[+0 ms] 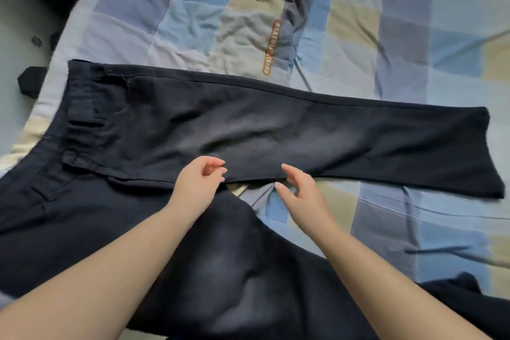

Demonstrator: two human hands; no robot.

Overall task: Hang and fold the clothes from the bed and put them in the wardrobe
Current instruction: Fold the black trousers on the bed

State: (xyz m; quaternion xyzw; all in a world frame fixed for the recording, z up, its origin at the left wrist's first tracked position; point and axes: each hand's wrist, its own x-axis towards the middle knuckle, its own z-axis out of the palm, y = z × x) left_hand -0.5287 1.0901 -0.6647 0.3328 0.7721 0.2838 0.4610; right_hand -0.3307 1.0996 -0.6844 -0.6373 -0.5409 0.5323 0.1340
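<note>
Dark navy trousers (248, 130) spread flat on patchwork quilt (414, 50), unfolded. Left hand (200, 178) and right hand (299, 188) hover at inner leg seam, fingers loosely curled, gripping nothing. Far leg beyond hands, near leg under forearms. Folding barely begun; wardrobe unseen.

We look down on a bed (414, 36) covered by a rumpled patchwork quilt (193, 8) in blue, grey and beige squares, lit softly and evenly. Toward ten o'clock a pale floor (19, 22) shows beside the bed's edge, with a small black object (30, 80) on it; at eleven o'clock lies deep shadow.
</note>
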